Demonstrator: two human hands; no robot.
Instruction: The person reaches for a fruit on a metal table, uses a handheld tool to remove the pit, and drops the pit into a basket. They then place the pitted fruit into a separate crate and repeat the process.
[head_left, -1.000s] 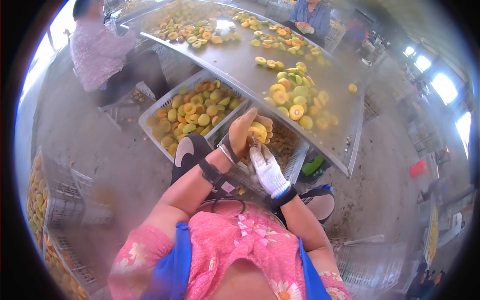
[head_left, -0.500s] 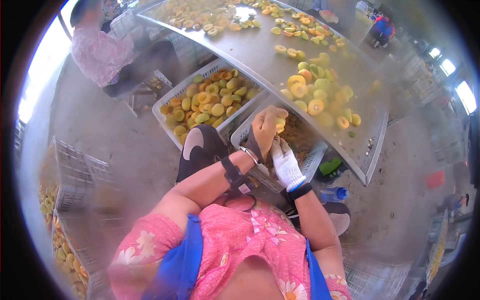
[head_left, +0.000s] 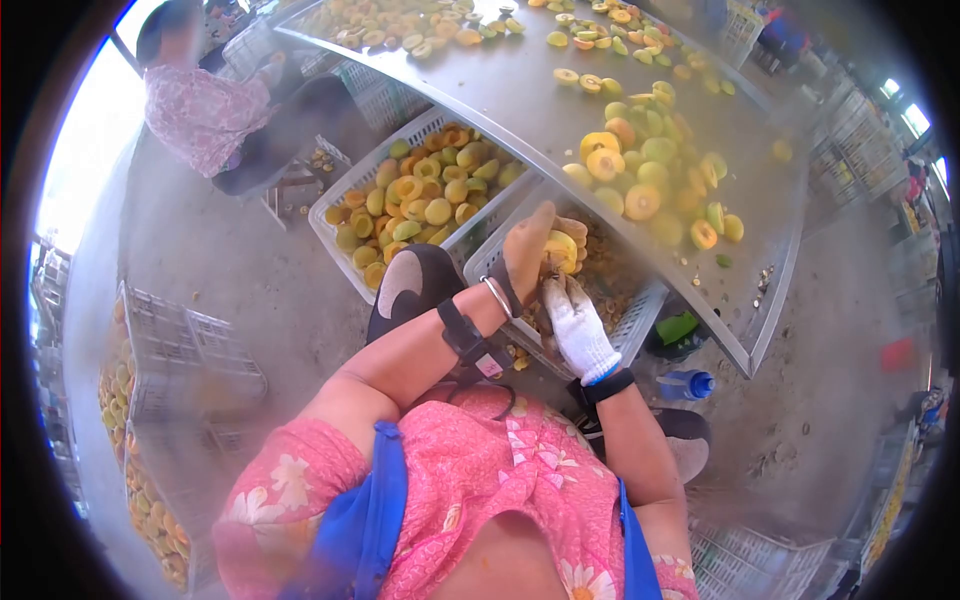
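My left hand [head_left: 530, 250] is curled round a yellow-green fruit half [head_left: 561, 252], which looks like an apricot or peach; its cut face shows. Just below it, my right hand [head_left: 575, 322] wears a white glove with dirty fingertips. Its fingers are pressed together at the fruit's lower edge, and whatever they grip is too small to make out. Both hands are over a light crate [head_left: 640, 318] holding brownish bits, partly hidden by my hands and the table.
A metal table [head_left: 500, 100] bears many halved fruits [head_left: 650, 175], its edge close beyond my hands. Left of my hands stands a crate [head_left: 330, 225] full of fruit halves. A blue bottle [head_left: 686, 384] lies at right. Stacked crates [head_left: 170, 350] stand at left; another person [head_left: 205, 120] sits beyond.
My left hand has turned and opened out somewhat, so more of the fruit half shows. My gloved right hand stays close beneath it. The view has shifted slightly.
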